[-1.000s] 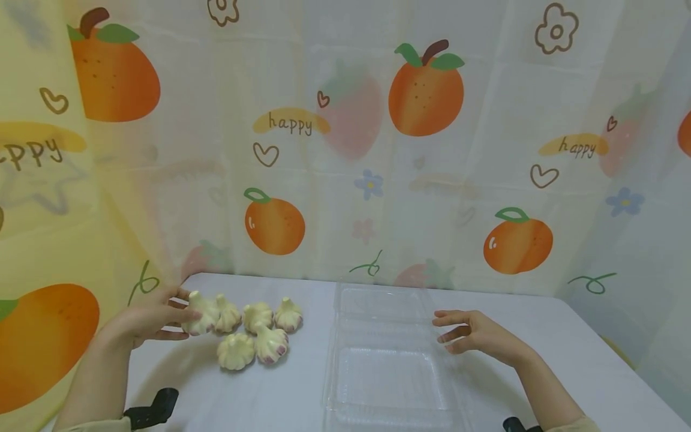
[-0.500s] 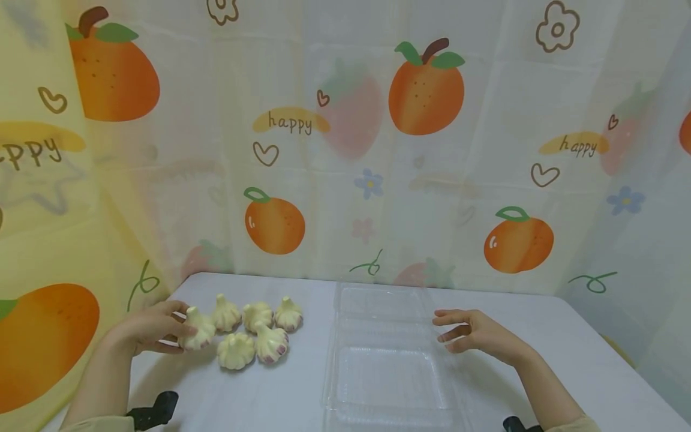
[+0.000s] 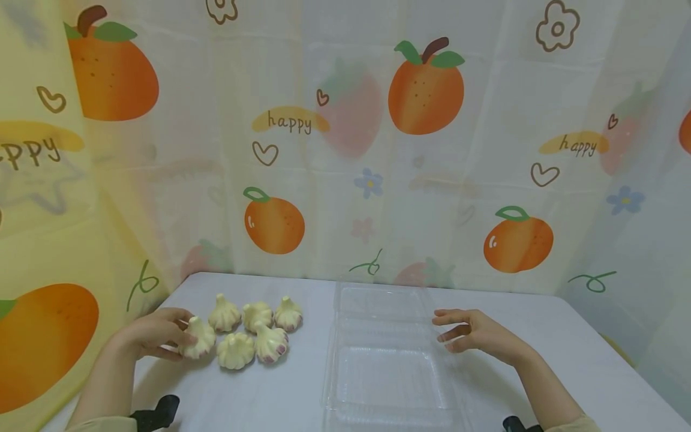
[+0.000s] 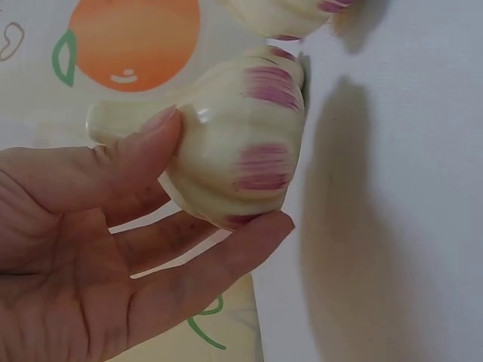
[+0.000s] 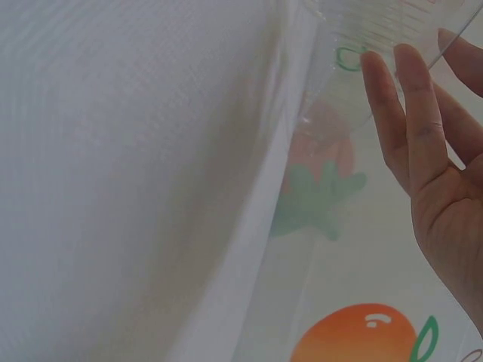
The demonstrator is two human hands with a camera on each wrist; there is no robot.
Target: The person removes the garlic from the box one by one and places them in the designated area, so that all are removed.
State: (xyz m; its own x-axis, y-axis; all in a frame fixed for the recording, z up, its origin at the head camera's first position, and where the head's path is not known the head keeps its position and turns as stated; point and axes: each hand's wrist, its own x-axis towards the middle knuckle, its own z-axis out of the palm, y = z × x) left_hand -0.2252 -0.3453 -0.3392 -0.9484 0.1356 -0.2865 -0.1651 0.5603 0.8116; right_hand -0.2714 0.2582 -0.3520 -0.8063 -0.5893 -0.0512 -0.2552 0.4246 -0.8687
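My left hand (image 3: 156,336) holds a garlic bulb (image 3: 201,339) at the left of the table. In the left wrist view the thumb presses its neck side and the fingers support it from below; purple streaks mark the cream-coloured bulb (image 4: 226,151). Right of it sit several more garlic bulbs (image 3: 236,351) in a loose group. A clear plastic container (image 3: 394,333), with its lid folded open, lies at mid-table. Beside its right side hovers my right hand (image 3: 483,337), fingers relaxed and holding nothing. The right wrist view shows the fingertips close to the clear plastic (image 5: 377,30); contact is unclear.
A white cloth covers the table (image 3: 540,384). Behind it hangs a curtain (image 3: 335,228) printed with oranges, and a yellowish one (image 3: 48,240) closes off the left side. Black camera mounts (image 3: 159,414) sit at both wrists.
My left hand has drawn the garlic bulb down and toward me, away from the bulb behind it, which has shifted slightly left. The right hand and container stay where they were.
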